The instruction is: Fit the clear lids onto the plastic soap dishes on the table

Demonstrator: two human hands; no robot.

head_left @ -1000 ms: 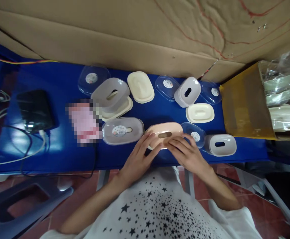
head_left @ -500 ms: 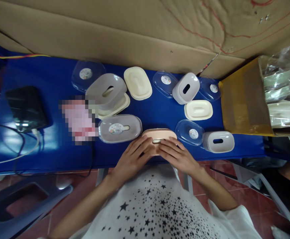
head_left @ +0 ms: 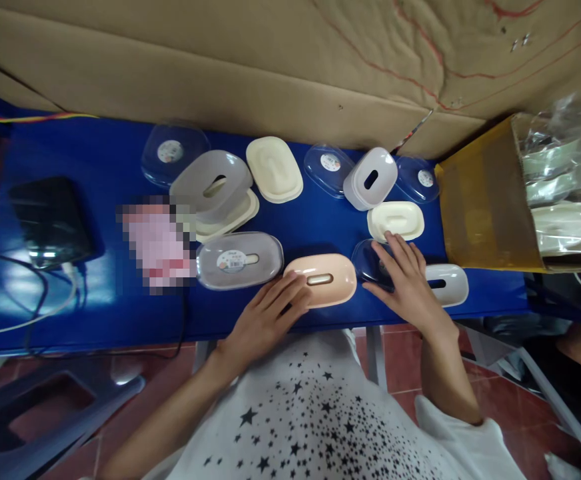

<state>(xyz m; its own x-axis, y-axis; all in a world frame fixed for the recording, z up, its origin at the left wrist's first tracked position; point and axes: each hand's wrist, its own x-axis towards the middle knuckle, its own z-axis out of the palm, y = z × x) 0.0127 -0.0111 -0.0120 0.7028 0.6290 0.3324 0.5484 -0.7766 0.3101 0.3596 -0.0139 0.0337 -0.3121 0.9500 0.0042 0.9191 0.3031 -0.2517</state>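
A peach oval plastic box (head_left: 338,265) with a slot in its top lies at the table's front edge. My left hand (head_left: 265,317) rests on its left end, fingers stretched flat over the rim, not wrapped round it. Over to the right, my right hand (head_left: 410,280) is spread above a clear lid (head_left: 368,257), covering part of it; whether it touches the lid I cannot tell. A cream oval base (head_left: 398,220) lies just beyond those fingertips. Behind the right hand, a grey slotted box (head_left: 453,283) is partly hidden.
A grey box under a clear labelled lid (head_left: 265,267) sits left of the peach box. Farther back are more grey boxes (head_left: 230,167), cream bases (head_left: 273,170) and clear lids (head_left: 328,177). A carton (head_left: 490,193) with bagged parts stands right; a black device (head_left: 53,220) lies left.
My right hand has left the peach box and moved right, over the clear lid. My left hand stays on the box, whose top now shows more fully.
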